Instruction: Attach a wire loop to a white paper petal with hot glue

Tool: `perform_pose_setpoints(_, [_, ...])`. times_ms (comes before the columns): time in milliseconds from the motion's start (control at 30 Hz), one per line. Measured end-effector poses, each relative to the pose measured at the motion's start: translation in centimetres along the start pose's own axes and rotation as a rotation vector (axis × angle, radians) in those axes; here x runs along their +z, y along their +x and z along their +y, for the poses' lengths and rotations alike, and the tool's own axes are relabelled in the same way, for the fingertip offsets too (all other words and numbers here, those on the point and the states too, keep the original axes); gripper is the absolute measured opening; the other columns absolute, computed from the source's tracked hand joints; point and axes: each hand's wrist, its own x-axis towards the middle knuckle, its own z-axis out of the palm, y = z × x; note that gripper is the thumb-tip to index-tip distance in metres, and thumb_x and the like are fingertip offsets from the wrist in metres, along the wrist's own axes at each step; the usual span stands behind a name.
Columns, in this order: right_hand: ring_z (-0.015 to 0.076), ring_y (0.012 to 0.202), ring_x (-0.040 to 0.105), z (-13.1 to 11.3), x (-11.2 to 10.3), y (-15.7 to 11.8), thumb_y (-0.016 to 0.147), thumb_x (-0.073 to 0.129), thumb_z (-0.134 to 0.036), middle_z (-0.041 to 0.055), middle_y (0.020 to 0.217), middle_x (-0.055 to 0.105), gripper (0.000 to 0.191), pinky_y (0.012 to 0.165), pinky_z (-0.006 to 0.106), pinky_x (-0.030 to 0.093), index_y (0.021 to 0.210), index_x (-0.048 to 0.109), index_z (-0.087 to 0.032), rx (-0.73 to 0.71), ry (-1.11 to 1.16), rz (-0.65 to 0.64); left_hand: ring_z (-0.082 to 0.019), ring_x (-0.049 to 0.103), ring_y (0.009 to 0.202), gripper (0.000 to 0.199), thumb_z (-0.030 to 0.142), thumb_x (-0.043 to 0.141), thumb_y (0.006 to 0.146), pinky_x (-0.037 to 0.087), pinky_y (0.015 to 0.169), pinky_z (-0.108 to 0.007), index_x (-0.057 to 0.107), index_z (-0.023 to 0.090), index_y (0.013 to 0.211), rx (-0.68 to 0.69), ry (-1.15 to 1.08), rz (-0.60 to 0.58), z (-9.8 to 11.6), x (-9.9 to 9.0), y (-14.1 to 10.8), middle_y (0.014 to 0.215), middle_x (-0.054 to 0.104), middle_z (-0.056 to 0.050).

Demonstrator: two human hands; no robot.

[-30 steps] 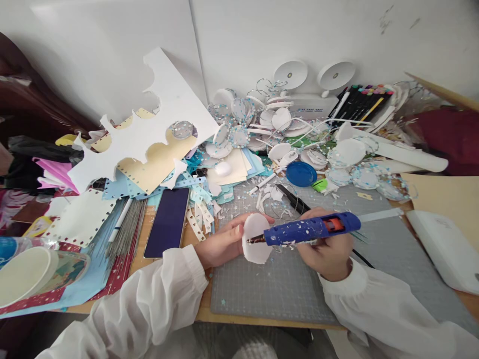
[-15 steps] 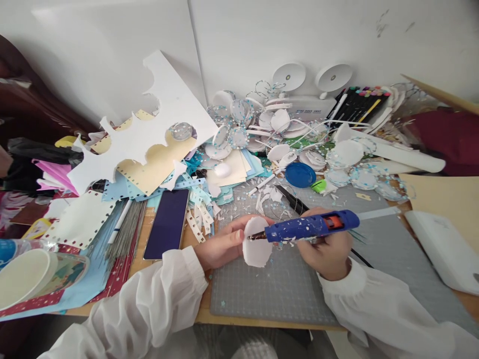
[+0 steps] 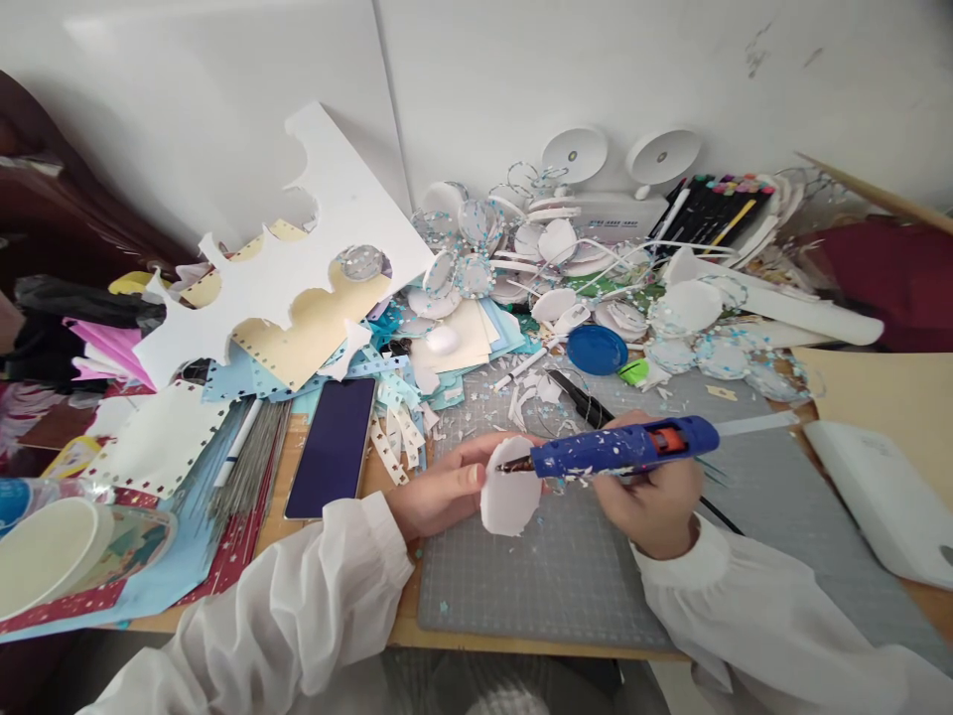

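My left hand [image 3: 445, 487] grips a white foam disc [image 3: 510, 504] by its left and far edge, thumb on the near face. The disc is tilted up, its flat side toward me, above the grey cutting mat [image 3: 536, 601]. In my right hand [image 3: 655, 497] is a blue glue gun [image 3: 596, 452], with fingers wrapped round its handle. Its dark metal nozzle lies over the upper part of the disc's face; whether the tip touches, I cannot tell. A translucent glue stick [image 3: 759, 423] pokes out of the gun's rear. White flecks cling to the gun's body.
Behind my hands lie a black-handled knife [image 3: 585, 399], a blue lid [image 3: 598, 349] and a heap of foam discs wound with beaded wire [image 3: 476, 273]. A phone [image 3: 332, 447], thin wires [image 3: 249, 457] and a paper cup [image 3: 56, 556] are on the left. A white case [image 3: 879, 497] stands right.
The glue gun has shifted slightly to the right, its nozzle moving a little across the disc's face. The disc has turned slightly in my left hand.
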Motion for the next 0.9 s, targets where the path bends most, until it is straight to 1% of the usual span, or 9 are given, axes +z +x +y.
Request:
perform_pose_setpoints(167, [0.0195, 0.054, 0.06, 0.32, 0.14, -0.23, 0.073, 0.067, -0.022, 0.0047, 0.065, 0.064, 0.01, 0.051, 0.031, 0.046, 0.075, 0.057, -0.02, -0.003, -0.063, 0.067, -0.025, 0.069, 0.09, 0.072, 0.062, 0.078, 0.062, 0.049, 0.071, -0.029, 0.067, 0.021, 0.119, -0.022, -0.012, 0.03, 0.01, 0.14, 0.0, 0.098, 0.073, -0.014])
perform_pose_setpoints(300, [0.02, 0.053, 0.06, 0.42, 0.16, -0.25, 0.072, 0.067, -0.023, 0.0053, 0.064, 0.064, 0.011, 0.051, 0.031, 0.047, 0.073, 0.057, -0.02, 0.008, -0.071, 0.055, -0.024, 0.069, 0.09, 0.068, 0.06, 0.081, 0.06, 0.05, 0.069, -0.027, 0.069, 0.024, 0.116, -0.021, -0.04, 0.03, 0.09, 0.17, 0.03, 0.097, 0.074, -0.013])
perform_pose_setpoints(400, [0.0214, 0.055, 0.062, 0.47, 0.15, -0.3, 0.073, 0.066, -0.024, 0.0054, 0.063, 0.064, 0.01, 0.053, 0.032, 0.048, 0.074, 0.057, -0.02, 0.01, -0.094, 0.066, -0.023, 0.069, 0.087, 0.068, 0.06, 0.081, 0.06, 0.049, 0.066, -0.025, 0.07, 0.023, 0.116, -0.018, -0.041, 0.028, 0.19, 0.2, 0.05, 0.095, 0.075, -0.014])
perform_pose_setpoints(567, [0.0211, 0.052, 0.062, 0.55, 0.19, -0.44, 0.073, 0.066, -0.025, 0.004, 0.061, 0.064, 0.011, 0.05, 0.031, 0.048, 0.078, 0.06, -0.017, -0.02, -0.152, 0.097, -0.022, 0.069, 0.084, 0.07, 0.062, 0.08, 0.06, 0.049, 0.063, -0.024, 0.069, 0.022, 0.117, -0.013, -0.025, 0.015, 0.2, 0.25, -0.02, 0.097, 0.074, -0.014])
perform_pose_setpoints(733, [0.0189, 0.047, 0.058, 0.61, 0.4, -0.36, 0.073, 0.067, -0.021, 0.0022, 0.058, 0.061, 0.014, 0.046, 0.029, 0.045, 0.084, 0.06, -0.016, -0.081, -0.169, 0.161, -0.023, 0.068, 0.085, 0.071, 0.063, 0.079, 0.061, 0.049, 0.063, -0.025, 0.068, 0.023, 0.119, -0.002, -0.011, 0.016, 0.14, 0.11, -0.08, 0.099, 0.074, -0.014])
perform_pose_setpoints(800, [0.0186, 0.047, 0.058, 0.63, 0.42, -0.3, 0.073, 0.067, -0.019, 0.0009, 0.057, 0.06, 0.016, 0.046, 0.028, 0.045, 0.087, 0.06, -0.016, -0.104, -0.18, 0.176, -0.023, 0.068, 0.087, 0.072, 0.064, 0.078, 0.062, 0.049, 0.064, -0.025, 0.068, 0.022, 0.12, 0.006, 0.005, 0.012, 0.16, 0.06, -0.06, 0.1, 0.073, -0.015])
perform_pose_setpoints(900, [0.0191, 0.049, 0.06, 0.64, 0.33, -0.19, 0.072, 0.069, -0.019, 0.0015, 0.06, 0.063, 0.017, 0.048, 0.029, 0.046, 0.087, 0.061, -0.017, -0.114, -0.183, 0.19, -0.022, 0.066, 0.084, 0.074, 0.065, 0.076, 0.063, 0.048, 0.064, -0.025, 0.067, 0.022, 0.122, 0.015, 0.036, 0.011, 0.26, 0.07, -0.04, 0.102, 0.073, -0.014])
